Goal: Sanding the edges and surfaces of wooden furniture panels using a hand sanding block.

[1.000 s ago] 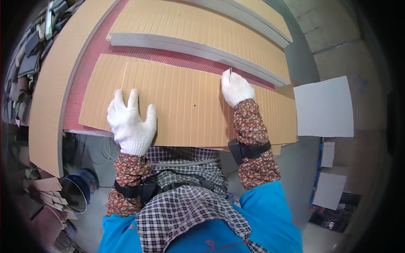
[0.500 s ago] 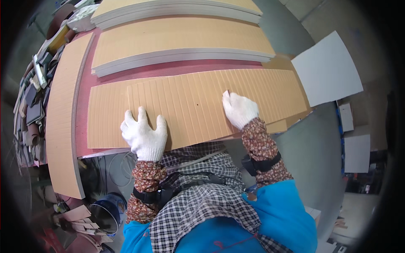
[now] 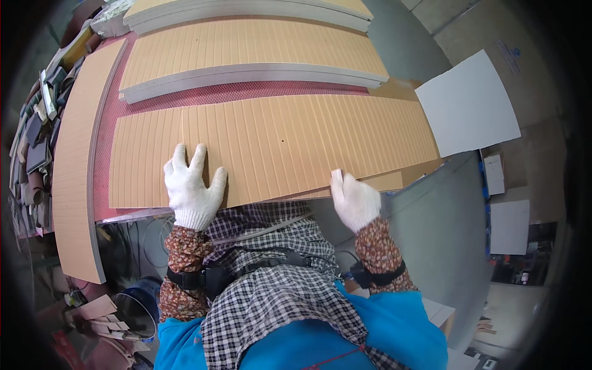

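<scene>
A tan, grooved board (image 3: 265, 132) lies lengthwise in front of me, with a small dark dot near its middle. My left hand (image 3: 192, 188), in a white knit glove, rests on its left part, fingers spread. At the board's near edge is my right hand (image 3: 357, 200), gloved alike and slightly blurred. Its fingers are closed on a small pale piece (image 3: 336, 174), whose tip sticks up past the fingertips; its material is unclear. Under the grooved board's right end, part of another tan board (image 3: 390, 182) shows.
Stacks of similar boards (image 3: 253, 46) lie beyond on the red tabletop (image 3: 106, 139). A single board (image 3: 80, 154) sticks out past the front edge at left, by heaped scraps (image 3: 38, 154). A white panel (image 3: 470, 103) stands at right; a blue bucket (image 3: 139, 308) is below.
My right hand has moved from the board's surface toward me to its near edge, still holding the small piece. My left hand stays on the board. The whole view has shifted slightly.
</scene>
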A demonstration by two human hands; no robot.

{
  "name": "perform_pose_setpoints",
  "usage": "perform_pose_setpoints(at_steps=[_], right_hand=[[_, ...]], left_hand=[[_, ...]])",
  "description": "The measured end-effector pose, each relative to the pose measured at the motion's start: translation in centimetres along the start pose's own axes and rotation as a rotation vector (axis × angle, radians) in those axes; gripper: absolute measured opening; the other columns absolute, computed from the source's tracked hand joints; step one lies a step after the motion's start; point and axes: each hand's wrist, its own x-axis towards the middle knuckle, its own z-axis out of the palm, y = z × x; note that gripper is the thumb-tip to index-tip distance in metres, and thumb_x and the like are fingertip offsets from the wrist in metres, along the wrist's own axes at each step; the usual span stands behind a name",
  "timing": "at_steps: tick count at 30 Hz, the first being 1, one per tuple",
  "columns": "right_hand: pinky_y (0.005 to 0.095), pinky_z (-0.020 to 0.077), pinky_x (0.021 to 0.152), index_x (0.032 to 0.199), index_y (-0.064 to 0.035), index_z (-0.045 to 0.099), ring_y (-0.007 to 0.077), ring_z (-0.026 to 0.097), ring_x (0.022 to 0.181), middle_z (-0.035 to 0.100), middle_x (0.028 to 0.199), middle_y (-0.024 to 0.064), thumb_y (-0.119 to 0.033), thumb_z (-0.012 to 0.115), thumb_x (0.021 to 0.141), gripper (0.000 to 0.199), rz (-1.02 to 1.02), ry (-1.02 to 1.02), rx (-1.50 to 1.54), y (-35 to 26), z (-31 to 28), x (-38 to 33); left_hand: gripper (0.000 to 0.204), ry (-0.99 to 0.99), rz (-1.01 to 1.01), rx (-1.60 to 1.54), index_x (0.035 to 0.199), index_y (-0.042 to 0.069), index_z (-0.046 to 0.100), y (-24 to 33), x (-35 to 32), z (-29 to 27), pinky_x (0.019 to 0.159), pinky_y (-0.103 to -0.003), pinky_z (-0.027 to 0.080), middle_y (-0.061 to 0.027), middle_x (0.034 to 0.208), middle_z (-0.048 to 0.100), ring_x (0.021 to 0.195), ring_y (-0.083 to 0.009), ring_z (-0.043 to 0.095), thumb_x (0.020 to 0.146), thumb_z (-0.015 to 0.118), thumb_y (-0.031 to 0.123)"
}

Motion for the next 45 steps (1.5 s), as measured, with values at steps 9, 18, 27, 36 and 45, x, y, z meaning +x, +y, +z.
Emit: perform_pose_setpoints(at_steps=[9,18,27,36,45], right_hand=[[0.0543,0.0544,0.055,0.093,-0.0053,0.065,0.0397,0.070,0.060,0.067,0.063,0.0176,-0.036,0.055,0.107,0.036,-0.109,0.122,0.051,-0.2,0.6,-3.1],[0.0542,0.0539,0.054,0.087,-0.0047,0.063,0.0400,0.069,0.057,0.067,0.061,0.0201,-0.038,0.051,0.109,0.041,-0.119,0.057,-0.030,0.2,1.7,-2.4],[0.0563,0.0577,0.070,0.091,-0.0010,0.069,0.0432,0.073,0.072,0.071,0.073,0.0248,-0.042,0.038,0.111,0.055,-0.076,-0.033,0.018,-2.2,-0.2,6.4],[0.0576,0.0554,0.096,0.106,0.0020,0.074,0.0446,0.072,0.106,0.074,0.111,0.0277,-0.038,0.030,0.109,0.060,-0.071,-0.079,0.010,-5.3,-1.3,20.4],[0.0572,0.0540,0.099,0.111,0.0011,0.073,0.0446,0.071,0.109,0.073,0.113,0.0299,-0.041,0.026,0.110,0.063,-0.062,-0.107,-0.018,-5.0,-1.4,17.8]], left_hand=[[0.055,0.003,-0.026,-0.070,0.136,0.005,0.068,-0.3,0.1,0.2,0.113,-0.052,0.043,-0.0266,0.150,0.051,0.134,-0.0425,0.049,0.087,0.078,0.028],[0.049,0.020,-0.015,-0.113,0.133,0.005,0.070,-1.0,-0.3,0.2,0.116,-0.051,0.040,-0.0240,0.151,0.053,0.135,-0.0408,0.050,0.088,0.077,0.022],[0.048,0.000,-0.021,-0.116,0.132,0.003,0.070,-0.6,-0.2,-0.4,0.117,-0.052,0.039,-0.0255,0.152,0.053,0.136,-0.0408,0.050,0.087,0.075,0.018],[0.047,0.006,-0.038,-0.162,0.130,0.002,0.071,-0.3,-0.2,-0.7,0.116,-0.051,0.040,-0.0257,0.150,0.053,0.135,-0.0410,0.050,0.085,0.075,0.016],[0.045,0.041,-0.025,-0.154,0.129,0.003,0.072,-0.7,-0.2,0.0,0.115,-0.050,0.040,-0.0260,0.147,0.056,0.134,-0.0410,0.052,0.086,0.076,0.018]])
